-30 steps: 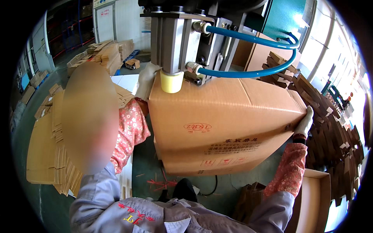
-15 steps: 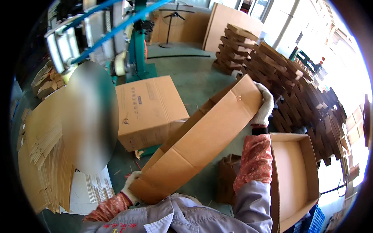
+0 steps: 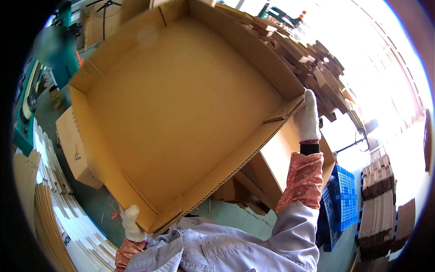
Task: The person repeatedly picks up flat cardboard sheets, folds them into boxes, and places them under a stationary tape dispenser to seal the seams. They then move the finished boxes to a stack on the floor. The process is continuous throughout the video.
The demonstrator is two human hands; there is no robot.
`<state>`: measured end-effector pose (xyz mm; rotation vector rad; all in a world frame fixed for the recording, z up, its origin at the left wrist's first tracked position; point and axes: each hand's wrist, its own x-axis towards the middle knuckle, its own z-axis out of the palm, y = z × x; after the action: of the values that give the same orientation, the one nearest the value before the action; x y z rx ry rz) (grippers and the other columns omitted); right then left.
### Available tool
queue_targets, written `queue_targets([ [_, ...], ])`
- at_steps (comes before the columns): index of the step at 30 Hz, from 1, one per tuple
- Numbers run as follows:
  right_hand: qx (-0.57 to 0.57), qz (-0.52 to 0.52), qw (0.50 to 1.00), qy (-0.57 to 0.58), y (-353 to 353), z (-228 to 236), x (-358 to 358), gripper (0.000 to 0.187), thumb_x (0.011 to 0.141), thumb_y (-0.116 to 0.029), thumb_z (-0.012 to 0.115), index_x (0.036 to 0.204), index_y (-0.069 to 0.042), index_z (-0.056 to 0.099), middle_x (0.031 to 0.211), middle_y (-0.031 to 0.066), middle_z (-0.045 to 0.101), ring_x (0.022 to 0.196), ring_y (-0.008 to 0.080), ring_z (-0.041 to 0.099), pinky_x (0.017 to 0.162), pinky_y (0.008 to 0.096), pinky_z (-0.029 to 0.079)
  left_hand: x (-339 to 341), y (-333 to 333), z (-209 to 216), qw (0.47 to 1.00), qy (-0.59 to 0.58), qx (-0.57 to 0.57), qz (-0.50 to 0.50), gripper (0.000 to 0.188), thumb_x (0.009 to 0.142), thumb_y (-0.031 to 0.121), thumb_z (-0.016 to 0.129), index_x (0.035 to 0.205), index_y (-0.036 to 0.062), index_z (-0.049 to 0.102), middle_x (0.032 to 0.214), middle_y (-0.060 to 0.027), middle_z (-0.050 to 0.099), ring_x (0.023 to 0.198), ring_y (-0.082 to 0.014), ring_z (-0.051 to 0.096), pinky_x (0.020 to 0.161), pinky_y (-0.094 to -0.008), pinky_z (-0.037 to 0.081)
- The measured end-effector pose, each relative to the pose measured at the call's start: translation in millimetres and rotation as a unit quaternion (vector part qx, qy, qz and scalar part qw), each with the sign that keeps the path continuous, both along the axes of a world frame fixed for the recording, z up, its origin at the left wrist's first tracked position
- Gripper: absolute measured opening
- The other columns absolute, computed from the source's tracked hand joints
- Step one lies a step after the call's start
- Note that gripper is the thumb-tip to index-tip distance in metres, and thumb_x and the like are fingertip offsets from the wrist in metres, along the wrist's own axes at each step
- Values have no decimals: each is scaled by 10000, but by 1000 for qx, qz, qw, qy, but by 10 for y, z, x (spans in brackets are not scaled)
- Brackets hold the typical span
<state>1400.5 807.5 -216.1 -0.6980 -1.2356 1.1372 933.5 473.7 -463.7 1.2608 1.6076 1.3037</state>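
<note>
A large, shallow cardboard tray (image 3: 181, 95) fills the middle of the view, tilted so that its open inside and folded side walls face me. My left hand (image 3: 132, 223), in a white knitted glove, grips its near left corner. At the right corner my right hand (image 3: 309, 119), gloved the same way, holds the wall with the thumb lying along the edge. The fingers of both hands are partly hidden behind the cardboard. Below my right hand, partly covered by the held tray, is another cardboard tray (image 3: 278, 149).
A closed carton (image 3: 74, 149) stands at the left, beside stacked flat cardboard sheets (image 3: 50, 226). Many folded trays (image 3: 290, 50) are piled at the far right. Blue plastic pallets (image 3: 342, 197) and cardboard bundles (image 3: 378, 213) lie to the right. A green machine (image 3: 63, 68) stands at the far left.
The tray has turned from showing its outer side to showing its open inside. My view has swung right, bringing the blue pallets and cardboard bundles into sight. Both hands still hold it.
</note>
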Motion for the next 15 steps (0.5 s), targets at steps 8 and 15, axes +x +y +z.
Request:
queue_targets([
  [8, 61, -95, 987, 110, -689, -133, 291, 239, 989, -166, 589, 1168, -40, 685, 1176, 106, 727, 1105, 262, 697, 1010, 410, 551, 89, -39, 278, 948, -309, 73, 9, 733, 902, 335, 628, 1536, 31, 424, 1412, -159, 556, 1243, -301, 613, 1036, -464, 543],
  [15, 86, -163, 970, 160, -1020, -242, 359, 203, 964, -125, 611, 1117, -32, 708, 1136, 92, 727, 1087, 253, 694, 999, 412, 550, -148, 24, 316, 920, -378, 104, 19, 680, 894, 252, 610, 1515, 29, 446, 1396, -145, 565, 1229, -290, 617, 1025, -459, 546],
])
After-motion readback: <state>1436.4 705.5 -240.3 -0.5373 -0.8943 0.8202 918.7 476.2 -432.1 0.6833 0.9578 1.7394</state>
